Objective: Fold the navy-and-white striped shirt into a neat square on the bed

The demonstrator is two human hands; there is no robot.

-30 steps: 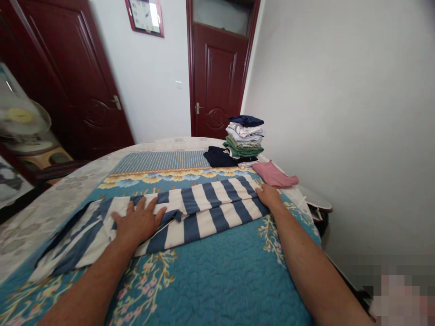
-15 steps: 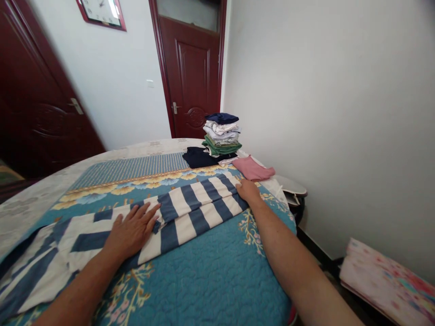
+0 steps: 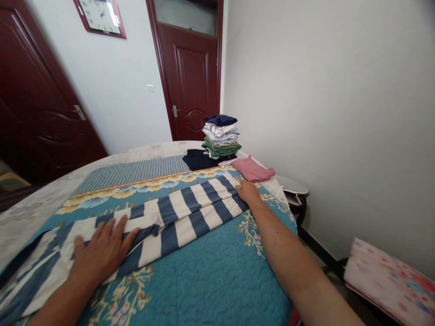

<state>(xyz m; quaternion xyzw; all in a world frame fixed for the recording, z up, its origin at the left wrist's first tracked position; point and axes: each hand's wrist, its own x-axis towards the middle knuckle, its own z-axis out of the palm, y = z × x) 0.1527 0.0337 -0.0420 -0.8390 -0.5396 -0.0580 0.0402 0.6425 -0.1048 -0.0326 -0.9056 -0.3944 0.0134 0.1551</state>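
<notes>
Blue-and-white striped cloth (image 3: 193, 217), folded over, lying across the middle of a teal quilted bedspread (image 3: 204, 285); left hand (image 3: 100, 251), open, fingers spread flat on the cloth's left part, not gripping; right hand (image 3: 248, 192), fingers together, lying flat on the cloth's far right end, not gripping; stack of folded clothes (image 3: 220, 136) at the bedspread's far edge; navy garment (image 3: 199, 159) touching the stack's left side; pink garment (image 3: 253, 168) just right of the stack
</notes>
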